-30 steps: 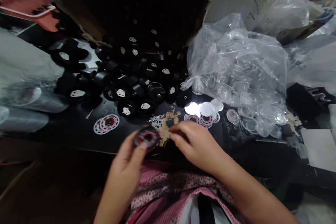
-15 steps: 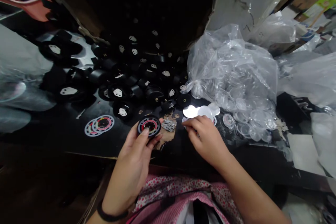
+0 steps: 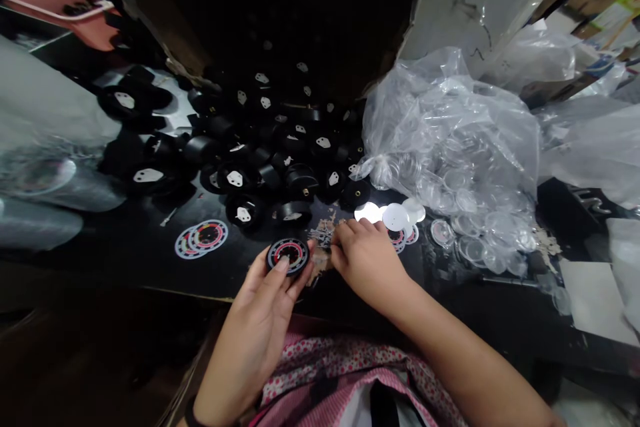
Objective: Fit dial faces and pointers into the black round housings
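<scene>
My left hand point(image 3: 273, 287) is wrapped round a black round gauge point(image 3: 289, 257), its printed dial facing up and the thumb resting on the dial. Beside it, my right hand point(image 3: 367, 260) has its fingers curled down at a heap of small metal pins point(image 3: 323, 233) on a brown patch of the table. Whatever its fingertips pinch is hidden. Loose printed dial discs point(image 3: 209, 235) lie overlapping to the left. More dial discs point(image 3: 397, 239) and white round discs point(image 3: 396, 216) lie just beyond my right hand.
Black round housings point(image 3: 243, 212) with pale metal plates are heaped at the back, before a dark box opening. A clear plastic bag point(image 3: 450, 127) spills transparent round covers point(image 3: 470, 248) on the right. A pink bin point(image 3: 65, 3) stands at the far left. The table edge point(image 3: 185, 295) runs close to me.
My right hand has moved left from the white discs to the heap of metal pins. The left hand still holds the gauge, now slightly lower. The view has shifted a little.
</scene>
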Tool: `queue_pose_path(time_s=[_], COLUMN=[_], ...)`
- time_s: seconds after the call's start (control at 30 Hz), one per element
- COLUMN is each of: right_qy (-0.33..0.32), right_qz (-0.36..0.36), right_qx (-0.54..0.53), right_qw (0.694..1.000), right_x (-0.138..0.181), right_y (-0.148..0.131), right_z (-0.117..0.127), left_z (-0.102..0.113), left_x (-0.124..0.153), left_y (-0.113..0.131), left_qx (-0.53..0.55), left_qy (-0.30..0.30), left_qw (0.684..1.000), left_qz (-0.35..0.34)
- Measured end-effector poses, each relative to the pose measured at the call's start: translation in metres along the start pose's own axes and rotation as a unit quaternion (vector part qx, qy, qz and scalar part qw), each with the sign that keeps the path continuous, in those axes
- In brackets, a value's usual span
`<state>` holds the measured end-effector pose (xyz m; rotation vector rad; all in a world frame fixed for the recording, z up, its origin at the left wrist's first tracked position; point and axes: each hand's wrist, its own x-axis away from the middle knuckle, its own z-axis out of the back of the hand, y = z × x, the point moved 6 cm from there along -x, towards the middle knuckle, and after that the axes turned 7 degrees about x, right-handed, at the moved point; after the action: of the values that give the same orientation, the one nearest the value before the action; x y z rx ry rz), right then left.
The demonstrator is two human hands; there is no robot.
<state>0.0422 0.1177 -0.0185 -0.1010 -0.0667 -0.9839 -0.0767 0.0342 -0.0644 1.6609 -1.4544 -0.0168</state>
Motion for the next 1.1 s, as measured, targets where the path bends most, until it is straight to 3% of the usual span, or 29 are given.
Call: queue_pose_path(time_s=[0.17, 0.33, 0.5, 0.73, 0.93, 1.0, 1.1], right_qy=[0.021, -0.006, 0.004, -0.006, 0.021, 0.054, 0.097], right_qz=[-0.021, -0.034, 0.018, 0.051, -0.016, -0.032, -0.022], right_qx=[-0.011, 0.012, -0.021, -0.016, -0.253, -0.253, -0.181], right_qw=[0.999, 0.999, 1.000, 0.999, 0.967, 0.965, 0.979], right_x=[-0.014, -0.033, -0.020, -0.020, -0.001, 0.012, 0.029], right_y=[0.006, -0.001, -0.015, -0.037, -0.011, -0.001, 0.009], right_z=[0.005, 0.001, 0.003, -0.003, 0.007, 0.011, 0.016], left_z=[-0.001, 0.009, 0.022, 0.021, 0.003, -0.007, -0.019], left_x=[0.001, 0.003, 0.004, 0.004, 0.014, 0.014, 0.010], left_y=[0.003, 0.015, 0.016, 0.013, -0.008, -0.012, -0.013], left_qx=[0.020, 0.015, -0.005, 0.001, 0.080, 0.081, 0.035], left_qy=[0.013, 0.036, 0.064, 0.048, -0.002, -0.016, -0.029], left_qw=[0.999, 0.997, 0.997, 0.999, 0.982, 0.984, 0.996], left_qz=[-0.025, -0.067, -0.041, -0.006, 0.171, 0.159, 0.079])
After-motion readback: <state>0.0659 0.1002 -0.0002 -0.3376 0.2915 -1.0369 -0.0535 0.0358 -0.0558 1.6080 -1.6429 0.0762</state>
